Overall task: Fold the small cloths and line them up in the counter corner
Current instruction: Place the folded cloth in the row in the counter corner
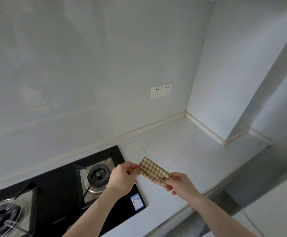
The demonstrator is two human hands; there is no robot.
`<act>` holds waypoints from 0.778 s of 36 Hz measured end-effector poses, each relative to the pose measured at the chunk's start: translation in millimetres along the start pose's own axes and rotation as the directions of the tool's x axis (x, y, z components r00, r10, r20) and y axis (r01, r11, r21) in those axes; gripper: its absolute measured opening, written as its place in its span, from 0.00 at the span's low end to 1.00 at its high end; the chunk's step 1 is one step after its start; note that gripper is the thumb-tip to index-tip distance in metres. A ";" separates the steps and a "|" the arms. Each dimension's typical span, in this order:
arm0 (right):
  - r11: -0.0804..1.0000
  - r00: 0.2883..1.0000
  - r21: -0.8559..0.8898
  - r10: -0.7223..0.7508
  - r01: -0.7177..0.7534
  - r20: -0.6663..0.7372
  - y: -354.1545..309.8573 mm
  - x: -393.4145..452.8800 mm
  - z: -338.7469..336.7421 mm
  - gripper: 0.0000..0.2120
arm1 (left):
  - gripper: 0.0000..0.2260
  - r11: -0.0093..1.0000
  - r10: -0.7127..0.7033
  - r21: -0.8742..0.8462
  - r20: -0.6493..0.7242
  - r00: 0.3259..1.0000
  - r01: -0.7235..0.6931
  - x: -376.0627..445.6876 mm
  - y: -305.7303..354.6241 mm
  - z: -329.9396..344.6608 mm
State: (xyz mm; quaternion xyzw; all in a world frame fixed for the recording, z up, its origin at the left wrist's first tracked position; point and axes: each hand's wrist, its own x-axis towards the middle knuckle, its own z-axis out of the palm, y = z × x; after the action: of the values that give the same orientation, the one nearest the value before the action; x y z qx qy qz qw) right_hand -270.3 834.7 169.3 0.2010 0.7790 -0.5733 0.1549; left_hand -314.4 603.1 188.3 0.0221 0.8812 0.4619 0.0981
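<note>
Two hands on one small checked cloth [154, 171].
My left hand [122, 178] pinches its left end, my right hand [180, 184] its right, above the counter [190, 151] beside the stove [67, 199].

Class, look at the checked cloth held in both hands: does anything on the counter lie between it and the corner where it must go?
Nothing visible does. The checked cloth is pinched by the left hand and right hand; the counter toward the corner shows no object.

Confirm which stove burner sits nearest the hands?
The right burner, just beside the left hand holding the checked cloth; the other burner sits at the far-left edge.
</note>
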 end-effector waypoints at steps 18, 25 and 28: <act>0.808 0.837 0.397 0.525 -0.436 -0.150 60.8 106.0 -23.8 0.04 | 0.11 0.944 -0.090 0.329 0.171 0.981 0.029 68.8 -26.9 10.6; 0.779 0.803 0.428 0.569 -0.458 -0.176 81.4 137.5 -43.0 0.07 | 0.14 0.934 -0.167 0.348 0.228 0.959 0.079 80.4 -29.7 53.5; 0.774 0.800 0.434 0.574 -0.461 -0.176 90.8 159.0 -58.5 0.08 | 0.14 0.935 -0.177 0.346 0.248 0.952 0.084 89.5 -27.7 66.3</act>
State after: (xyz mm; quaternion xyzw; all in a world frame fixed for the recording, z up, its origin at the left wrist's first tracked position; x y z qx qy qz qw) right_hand -364.9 935.9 36.0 0.5193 0.5838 -0.6063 0.1482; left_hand -387.9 652.5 115.2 0.0433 0.9234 0.2920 0.2454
